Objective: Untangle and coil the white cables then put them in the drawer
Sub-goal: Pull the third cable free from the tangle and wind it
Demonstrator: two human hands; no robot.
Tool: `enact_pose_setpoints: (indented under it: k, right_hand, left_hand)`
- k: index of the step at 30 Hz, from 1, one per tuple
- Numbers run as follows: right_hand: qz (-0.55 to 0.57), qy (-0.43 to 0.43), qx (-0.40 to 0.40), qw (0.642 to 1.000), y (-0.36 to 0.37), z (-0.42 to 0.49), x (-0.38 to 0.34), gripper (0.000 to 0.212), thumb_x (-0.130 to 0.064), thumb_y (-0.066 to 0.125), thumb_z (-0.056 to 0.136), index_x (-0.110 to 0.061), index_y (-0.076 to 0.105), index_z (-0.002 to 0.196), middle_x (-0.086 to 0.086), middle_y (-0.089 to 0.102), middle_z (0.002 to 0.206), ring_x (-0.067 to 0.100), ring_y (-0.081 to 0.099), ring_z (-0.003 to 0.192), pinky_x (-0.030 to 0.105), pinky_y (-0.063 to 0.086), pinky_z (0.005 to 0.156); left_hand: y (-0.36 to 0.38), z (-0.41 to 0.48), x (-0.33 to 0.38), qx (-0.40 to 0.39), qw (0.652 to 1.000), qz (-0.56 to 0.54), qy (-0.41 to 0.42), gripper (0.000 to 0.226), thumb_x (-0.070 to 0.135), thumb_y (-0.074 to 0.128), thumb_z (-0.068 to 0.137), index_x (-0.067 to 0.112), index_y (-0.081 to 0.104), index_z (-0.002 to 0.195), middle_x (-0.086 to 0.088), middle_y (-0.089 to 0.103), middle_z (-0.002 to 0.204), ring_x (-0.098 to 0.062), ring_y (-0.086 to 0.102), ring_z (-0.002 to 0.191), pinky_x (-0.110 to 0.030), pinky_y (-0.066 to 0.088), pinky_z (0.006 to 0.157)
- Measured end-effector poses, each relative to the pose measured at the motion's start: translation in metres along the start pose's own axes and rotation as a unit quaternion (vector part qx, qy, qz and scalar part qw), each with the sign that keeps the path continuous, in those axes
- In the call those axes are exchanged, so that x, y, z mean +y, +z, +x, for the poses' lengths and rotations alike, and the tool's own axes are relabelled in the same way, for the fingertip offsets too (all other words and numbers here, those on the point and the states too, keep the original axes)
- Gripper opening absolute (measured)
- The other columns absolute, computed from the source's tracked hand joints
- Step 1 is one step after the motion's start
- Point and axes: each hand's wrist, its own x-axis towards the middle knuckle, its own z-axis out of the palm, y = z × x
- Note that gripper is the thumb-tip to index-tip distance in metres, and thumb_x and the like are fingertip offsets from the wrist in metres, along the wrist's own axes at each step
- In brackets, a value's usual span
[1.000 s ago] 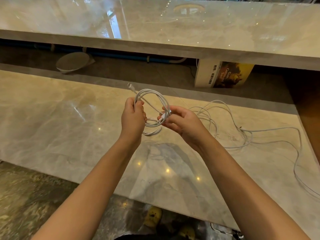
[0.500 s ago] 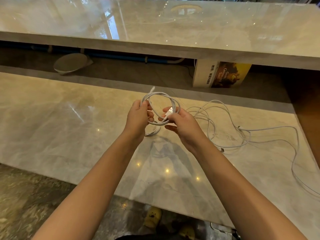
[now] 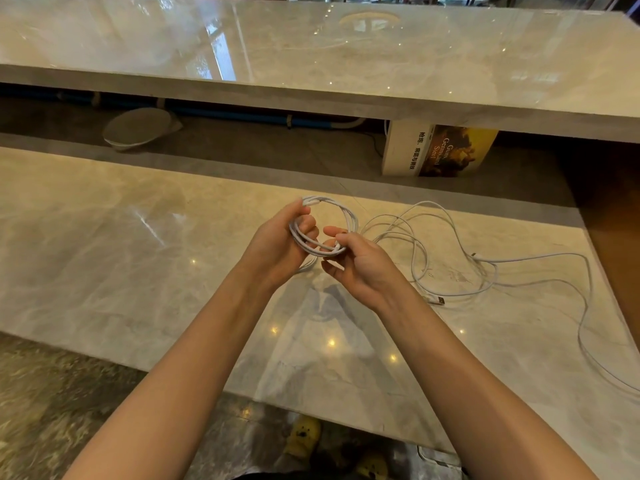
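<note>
A coiled white cable (image 3: pixel 348 218) hangs in a small ring above the marble counter (image 3: pixel 138 258), held between both hands. My left hand (image 3: pixel 280 244) grips the ring's left side, fingers curled through it. My right hand (image 3: pixel 360 265) pinches the lower right of the ring. To the right, more loose white cable (image 3: pixel 485 268) lies tangled on the counter, with a USB plug (image 3: pixel 438 300) at its near end. No drawer is in view.
A raised marble shelf (image 3: pixel 346 57) runs across the back. Under it stand a book or box with a yellow cover (image 3: pixel 440 150) and a round pale dish (image 3: pixel 138 128). The counter's front edge is near my forearms; yellow slippers (image 3: pixel 304 434) show on the floor below.
The free plug end that stuck up from the coil has been tucked in. Both hands have shifted slightly right and closed tighter on the ring.
</note>
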Motion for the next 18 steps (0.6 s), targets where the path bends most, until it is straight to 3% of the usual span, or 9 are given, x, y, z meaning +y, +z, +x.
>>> enact_pose_setpoints:
  k: [3,5,8,13,16,17,18]
  right_hand:
    - [-0.104,0.014,0.023,0.994,0.0,0.0,-0.005,0.017,-0.01,0.049,0.089,-0.007,0.065,0.093,0.004,0.058,0.07,0.015,0.056,0.071,0.029,0.047,0.07]
    - [-0.221,-0.027,0.048,0.974,0.0,0.002,-0.013,0.017,-0.014,0.054,0.087,-0.004,0.067,0.092,0.003,0.064,0.073,0.012,0.056,0.068,0.026,0.046,0.067]
    - [-0.328,-0.142,0.053,0.933,-0.001,0.004,-0.033,0.018,-0.016,0.055,0.09,-0.004,0.068,0.095,0.001,0.066,0.073,0.009,0.052,0.063,0.021,0.043,0.059]
    - [-0.433,-0.19,0.037,0.88,-0.001,0.01,-0.042,0.023,-0.019,0.047,0.095,-0.005,0.066,0.095,0.001,0.051,0.066,0.012,0.046,0.062,0.027,0.043,0.059]
    - [-0.351,-0.16,0.072,0.92,0.0,0.018,-0.033,0.026,-0.014,0.042,0.096,-0.003,0.065,0.093,0.002,0.042,0.066,0.012,0.041,0.059,0.024,0.044,0.057]
    - [-0.311,-0.149,0.085,0.935,-0.001,0.019,-0.031,0.026,-0.013,0.041,0.097,-0.004,0.065,0.093,0.002,0.04,0.065,0.012,0.039,0.058,0.023,0.044,0.056]
    - [-0.286,-0.145,0.09,0.943,-0.002,0.02,-0.03,0.025,-0.013,0.041,0.097,-0.005,0.064,0.093,0.001,0.039,0.064,0.012,0.038,0.058,0.023,0.043,0.056]
  left_hand:
    - [0.0,0.001,0.0,0.023,0.993,0.109,0.032,0.017,0.003,0.039,0.094,0.01,0.046,0.08,0.002,0.038,0.052,-0.01,0.033,0.054,-0.021,0.031,0.05]
    - [0.001,0.001,0.0,0.048,0.979,0.192,0.049,0.017,0.0,0.036,0.092,0.01,0.046,0.084,0.003,0.037,0.054,-0.011,0.031,0.054,-0.022,0.029,0.05]
    - [0.001,-0.001,-0.001,0.064,0.937,0.338,0.058,0.017,0.007,0.035,0.095,0.01,0.051,0.099,-0.001,0.04,0.064,-0.012,0.035,0.058,-0.026,0.033,0.056]
    - [-0.002,-0.004,-0.004,0.029,0.888,0.446,0.104,0.024,0.019,0.031,0.102,0.016,0.05,0.117,-0.002,0.048,0.073,-0.012,0.044,0.065,-0.026,0.042,0.062]
    - [-0.007,-0.003,-0.012,0.048,0.84,0.505,0.194,0.028,0.022,0.03,0.102,0.024,0.048,0.123,0.0,0.053,0.077,-0.011,0.05,0.07,-0.027,0.046,0.067]
    - [-0.009,-0.003,-0.014,0.057,0.841,0.495,0.212,0.028,0.022,0.03,0.102,0.027,0.048,0.123,0.001,0.055,0.078,-0.01,0.052,0.071,-0.025,0.047,0.067]
    - [-0.01,-0.003,-0.016,0.065,0.865,0.452,0.208,0.028,0.023,0.03,0.102,0.026,0.049,0.122,0.0,0.056,0.078,-0.011,0.055,0.071,-0.024,0.049,0.068]
